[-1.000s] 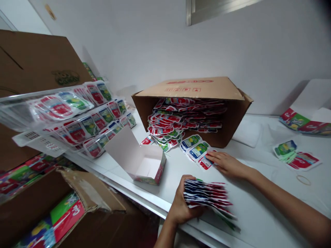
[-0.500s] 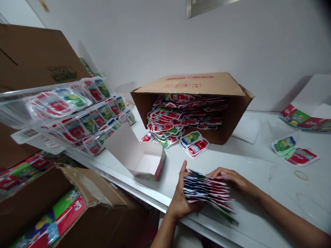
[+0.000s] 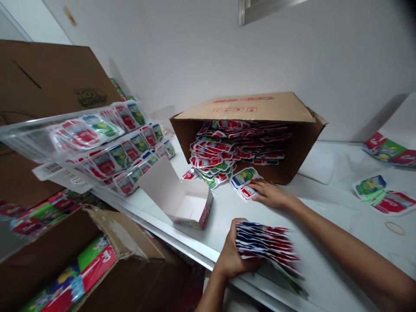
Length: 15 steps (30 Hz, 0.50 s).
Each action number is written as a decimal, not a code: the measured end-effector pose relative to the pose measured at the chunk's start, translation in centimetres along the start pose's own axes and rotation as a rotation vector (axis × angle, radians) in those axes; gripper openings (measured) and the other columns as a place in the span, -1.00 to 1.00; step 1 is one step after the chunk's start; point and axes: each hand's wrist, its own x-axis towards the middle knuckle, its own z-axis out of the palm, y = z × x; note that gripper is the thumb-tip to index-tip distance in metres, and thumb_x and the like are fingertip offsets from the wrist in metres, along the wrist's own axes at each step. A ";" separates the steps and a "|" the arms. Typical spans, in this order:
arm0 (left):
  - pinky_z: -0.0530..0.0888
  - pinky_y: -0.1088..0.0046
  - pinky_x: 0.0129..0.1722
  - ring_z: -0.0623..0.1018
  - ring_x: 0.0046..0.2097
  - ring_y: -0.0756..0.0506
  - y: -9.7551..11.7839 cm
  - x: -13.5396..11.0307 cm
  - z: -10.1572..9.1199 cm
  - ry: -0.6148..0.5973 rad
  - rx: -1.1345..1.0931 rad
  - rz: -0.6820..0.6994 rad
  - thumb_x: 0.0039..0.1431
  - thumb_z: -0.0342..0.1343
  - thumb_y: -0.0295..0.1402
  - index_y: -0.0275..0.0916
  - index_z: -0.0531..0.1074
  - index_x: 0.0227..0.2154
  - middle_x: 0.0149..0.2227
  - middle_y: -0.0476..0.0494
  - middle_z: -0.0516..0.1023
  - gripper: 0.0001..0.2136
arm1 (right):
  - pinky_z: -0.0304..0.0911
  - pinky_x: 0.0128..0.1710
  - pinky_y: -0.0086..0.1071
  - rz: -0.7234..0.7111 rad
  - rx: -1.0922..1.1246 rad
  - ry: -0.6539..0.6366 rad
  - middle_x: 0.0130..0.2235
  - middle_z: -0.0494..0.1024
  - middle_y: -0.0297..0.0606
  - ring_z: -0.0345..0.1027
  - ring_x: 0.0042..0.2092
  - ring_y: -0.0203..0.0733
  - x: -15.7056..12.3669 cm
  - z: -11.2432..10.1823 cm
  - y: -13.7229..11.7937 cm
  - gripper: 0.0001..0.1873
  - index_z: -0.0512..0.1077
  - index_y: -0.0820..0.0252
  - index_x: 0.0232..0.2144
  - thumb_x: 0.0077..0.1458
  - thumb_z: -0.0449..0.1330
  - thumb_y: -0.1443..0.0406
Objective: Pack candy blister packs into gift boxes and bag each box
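A small carton (image 3: 191, 207) stands left, a big box (image 3: 250, 106) far. The left hand (image 3: 232, 255) grips a packet stack (image 3: 266, 242); the right hand (image 3: 269, 194), loosely spread, touches flat packets (image 3: 243, 177).

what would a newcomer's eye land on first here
Probably the cardboard box at the back of the white table, its open front spilling red and green packets. Next, the thick stack of packets in the left hand near the table's front edge; the right hand touches a loose packet before the box. At left, clear trays of similar packets stand out.
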 end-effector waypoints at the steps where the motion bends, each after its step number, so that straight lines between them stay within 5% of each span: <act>1: 0.45 0.37 -0.16 0.51 -0.20 -0.13 0.0 0.0 0.0 -0.004 -0.011 -0.005 -0.29 0.36 -0.37 -0.20 0.16 -0.03 -0.20 -0.07 0.49 -0.30 | -0.04 0.20 0.04 -0.011 -0.004 -0.003 0.20 0.37 -0.02 0.15 0.22 0.17 0.2 0.1 0.3 -0.50 0.40 0.10 0.11 0.16 0.13 0.06; 7: 0.44 0.38 -0.20 0.49 -0.22 -0.12 -0.5 0.0 -0.1 -0.010 -0.003 0.003 -0.29 0.36 -0.38 -0.20 0.17 -0.03 -0.21 -0.06 0.46 -0.31 | 0.17 0.07 -0.08 0.018 0.052 0.083 0.01 0.54 -0.15 0.33 0.05 0.06 -3.5 -0.9 -0.6 -0.54 0.49 0.08 -0.03 0.30 -0.10 0.05; 12: 0.35 0.18 0.11 0.50 -0.09 -0.19 -1.2 0.1 -0.3 0.063 0.093 0.064 -0.37 0.42 -0.34 -0.18 -0.06 0.23 -0.06 -0.11 0.41 0.06 | 0.30 -0.08 -0.20 0.202 0.723 -0.007 -0.12 0.57 -0.16 0.42 -0.11 -0.03 -9.1 -0.8 -5.0 -0.47 0.48 0.15 -0.10 0.27 -0.08 -0.07; 15: 0.23 0.10 0.22 0.45 0.04 -0.27 -1.0 0.1 -0.5 0.031 0.132 0.062 -0.35 0.41 -0.31 -0.20 0.06 0.20 0.08 -0.21 0.35 -0.03 | 0.27 -0.02 -0.15 0.257 1.093 -0.074 -0.09 0.55 -0.14 0.42 -0.06 -0.02 -11.1 0.2 -7.3 -0.38 0.51 0.15 -0.22 0.25 -0.15 -0.13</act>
